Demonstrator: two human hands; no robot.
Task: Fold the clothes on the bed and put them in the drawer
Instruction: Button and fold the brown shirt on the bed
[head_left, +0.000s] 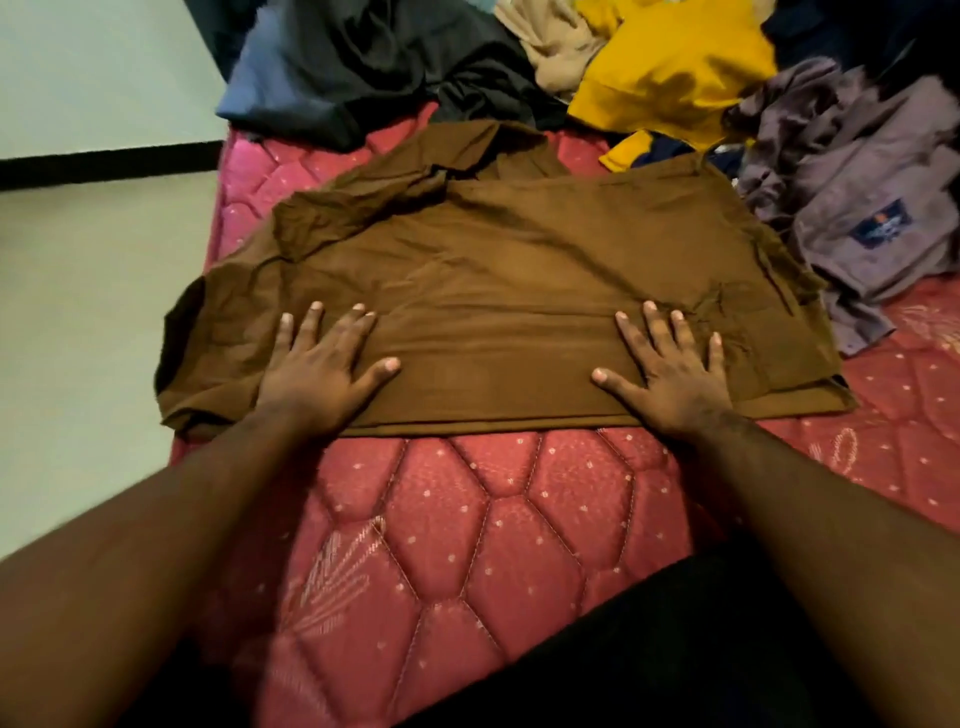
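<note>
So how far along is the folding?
Early. Nothing finished shows. In hand: left hand and right hand press flat on the brown shirt, spread on the mattress. Left: yellow garment, grey shirt, dark clothes lie unfolded; no drawer in view.

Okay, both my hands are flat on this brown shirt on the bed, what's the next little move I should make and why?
Probably fold the left side inward. The brown shirt lies spread on the mattress, its bottom part looking smooth under the left hand and right hand, both pressing flat. But its left sleeve end is rumpled and hangs over the bed's edge, so tidying that side comes first.
</note>
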